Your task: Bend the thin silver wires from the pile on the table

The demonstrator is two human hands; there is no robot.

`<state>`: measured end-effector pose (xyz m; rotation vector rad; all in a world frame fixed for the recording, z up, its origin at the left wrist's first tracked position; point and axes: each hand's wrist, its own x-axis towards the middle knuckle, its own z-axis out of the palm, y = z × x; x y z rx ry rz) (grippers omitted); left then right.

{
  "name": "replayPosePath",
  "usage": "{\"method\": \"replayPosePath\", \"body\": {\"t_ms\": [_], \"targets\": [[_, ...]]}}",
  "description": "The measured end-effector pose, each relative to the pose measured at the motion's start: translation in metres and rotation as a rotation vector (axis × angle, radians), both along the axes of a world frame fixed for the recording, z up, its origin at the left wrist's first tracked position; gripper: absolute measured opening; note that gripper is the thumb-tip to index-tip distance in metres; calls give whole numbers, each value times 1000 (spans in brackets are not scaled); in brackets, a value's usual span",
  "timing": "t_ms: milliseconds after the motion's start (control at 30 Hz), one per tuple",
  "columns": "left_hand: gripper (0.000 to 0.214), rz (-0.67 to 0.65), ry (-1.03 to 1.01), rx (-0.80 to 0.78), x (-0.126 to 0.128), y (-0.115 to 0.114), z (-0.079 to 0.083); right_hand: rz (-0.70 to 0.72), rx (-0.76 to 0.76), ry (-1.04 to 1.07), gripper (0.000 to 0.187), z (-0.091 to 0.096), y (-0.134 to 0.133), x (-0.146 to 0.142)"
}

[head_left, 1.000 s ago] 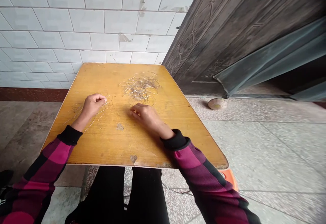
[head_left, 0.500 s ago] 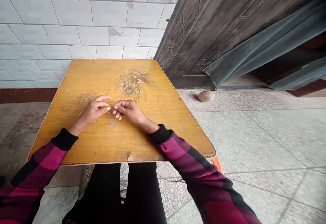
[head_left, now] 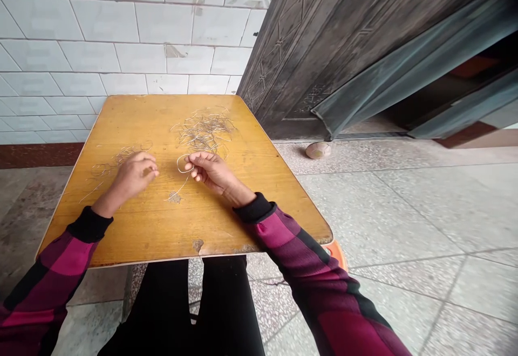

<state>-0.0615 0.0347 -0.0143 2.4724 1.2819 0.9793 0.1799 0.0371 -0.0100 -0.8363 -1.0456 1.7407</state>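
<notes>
My right hand (head_left: 208,170) pinches a thin piece of wire (head_left: 178,163) between thumb and forefinger. The wire forms a round loop, and a straight tail runs down toward the worn patch on the tabletop. To the left, my left hand (head_left: 133,177) hovers over the table, its fingers bent and the thumb held apart, with nothing visible in them. Under and behind it lie several looped wires (head_left: 101,170), partly covered by the hand. Beyond my right hand spreads a tangled pile of wires (head_left: 205,129).
The yellow wooden table (head_left: 251,210) has a chipped front edge. A tiled wall (head_left: 133,54) stands behind it, and a dark carved door (head_left: 291,59) with a grey-green curtain (head_left: 364,86) is to the right. A worn ball (head_left: 318,150) lies on the floor.
My left hand has moved left, away from my right hand. The wire loop now shows clearly at my right fingertips. The view has shifted slightly.
</notes>
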Motion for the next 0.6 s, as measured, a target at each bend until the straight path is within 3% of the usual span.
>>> {"method": "replayPosePath", "body": {"t_ms": [100,167,267,333,467,600], "targets": [[18,-177,132,16,10,-8,-2,44,24,8,18,0,-4,-2],[22,-225,114,18,13,-12,0,54,31,16,16,1,-6,-2],[16,-210,-53,-55,14,-14,5,69,8,23,12,0,-7,-1],[11,-210,-203,-204,16,-17,8,100,-18,40,11,-1,-8,-2],[22,-191,-521,-552,28,-23,4,192,-42,98,16,-5,-14,-7],[20,-134,-764,-679,37,-27,0,261,-27,114,21,-5,-19,-9]]}}
